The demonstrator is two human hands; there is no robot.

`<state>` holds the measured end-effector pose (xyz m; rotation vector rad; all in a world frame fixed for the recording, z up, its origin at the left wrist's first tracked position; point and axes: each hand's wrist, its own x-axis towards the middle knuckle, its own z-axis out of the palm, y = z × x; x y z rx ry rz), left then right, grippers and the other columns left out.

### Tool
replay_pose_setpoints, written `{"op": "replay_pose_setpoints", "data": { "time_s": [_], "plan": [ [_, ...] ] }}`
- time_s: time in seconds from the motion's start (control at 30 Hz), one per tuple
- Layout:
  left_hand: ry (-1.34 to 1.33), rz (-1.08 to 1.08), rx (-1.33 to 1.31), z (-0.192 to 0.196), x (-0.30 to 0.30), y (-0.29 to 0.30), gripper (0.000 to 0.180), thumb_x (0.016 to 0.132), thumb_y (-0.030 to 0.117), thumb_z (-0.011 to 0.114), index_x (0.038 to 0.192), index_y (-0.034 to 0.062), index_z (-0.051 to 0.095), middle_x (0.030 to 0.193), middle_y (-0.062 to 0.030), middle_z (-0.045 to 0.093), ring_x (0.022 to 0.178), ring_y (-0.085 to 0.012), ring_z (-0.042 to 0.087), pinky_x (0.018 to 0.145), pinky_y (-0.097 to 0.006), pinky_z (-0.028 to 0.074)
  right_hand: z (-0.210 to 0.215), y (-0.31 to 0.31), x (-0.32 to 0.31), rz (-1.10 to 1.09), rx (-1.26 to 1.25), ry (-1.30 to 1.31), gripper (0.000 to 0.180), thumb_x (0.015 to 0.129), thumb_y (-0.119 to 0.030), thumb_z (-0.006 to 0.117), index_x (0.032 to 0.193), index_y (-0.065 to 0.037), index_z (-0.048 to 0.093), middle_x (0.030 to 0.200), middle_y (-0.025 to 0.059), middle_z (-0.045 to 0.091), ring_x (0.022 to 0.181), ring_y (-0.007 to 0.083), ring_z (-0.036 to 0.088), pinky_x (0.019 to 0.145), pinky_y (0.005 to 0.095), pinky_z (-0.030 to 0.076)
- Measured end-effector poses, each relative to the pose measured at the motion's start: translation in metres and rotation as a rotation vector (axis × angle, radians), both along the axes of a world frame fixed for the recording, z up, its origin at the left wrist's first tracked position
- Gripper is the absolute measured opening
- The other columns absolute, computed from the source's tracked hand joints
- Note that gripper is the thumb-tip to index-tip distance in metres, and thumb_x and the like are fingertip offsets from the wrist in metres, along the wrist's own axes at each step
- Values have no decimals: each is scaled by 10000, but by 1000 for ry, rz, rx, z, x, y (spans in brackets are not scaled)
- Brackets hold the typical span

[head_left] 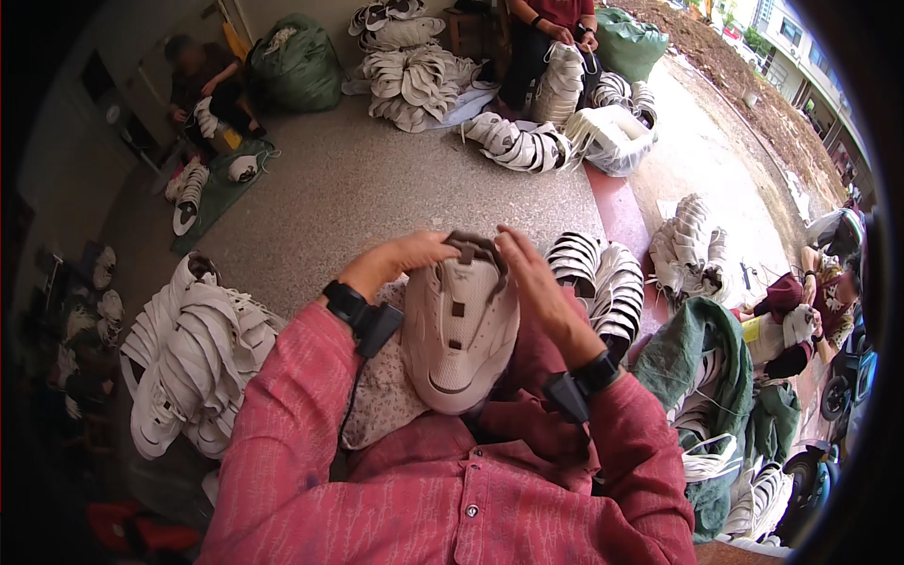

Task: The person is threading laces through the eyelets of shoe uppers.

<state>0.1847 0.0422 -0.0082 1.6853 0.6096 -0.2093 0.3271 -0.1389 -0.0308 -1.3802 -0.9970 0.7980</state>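
Cream shoe upper (460, 334) with brown tabs, red sleeves (282, 414), green sacks (297, 66).

Landmark: shoe upper (460, 334), held over lap between left hand (400, 259) and right hand (529, 278), each touching its far end. Left of it, on floor (377, 179): stack of uppers (193, 363). Right of it: second stack (598, 282), then open sack (702, 377) with more inside. Beyond it, well apart: big heap (414, 80), seated person (551, 38) just right of that heap.
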Motion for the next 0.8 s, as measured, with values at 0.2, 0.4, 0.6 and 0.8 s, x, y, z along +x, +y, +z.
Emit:
{"op": "replay_pose_setpoints", "data": {
  "time_s": [0.2,0.4,0.6,0.8],
  "plan": [
    [-184,472,-534,-47,-2,-33,323,838,158,636,1146,66,599,1000,-48,649,908,-146,614,801,-280,492,-31,21,-17,-104,-74,-197,484,922,-265,501,1294,43,469,1202,279,556,1147,395,524,993,383,404],
    [-637,765,-380,-68,-16,-81,411,853,172,622,1231,47,520,1096,-51,592,1017,-148,555,912,-262,441,-44,29,-20,-78,-90,-304,362,896,-188,460,1207,-34,564,1136,207,604,1091,352,561,961,383,426],
    [-626,466,400,-57,-24,-87,526,869,321,645,1284,48,475,1276,-135,482,1205,-246,456,1030,-344,360,-62,27,-27,-154,-33,-66,381,906,-218,432,1212,-37,570,1170,191,601,1115,307,566,947,361,435],
    [-425,210,544,-57,-11,-68,586,854,458,644,1275,73,508,1328,-151,428,1285,-299,386,1067,-379,328,-79,36,-13,-215,-129,-24,385,905,-220,425,1186,-15,590,1071,177,654,1005,284,623,889,338,464]
  ]
}}
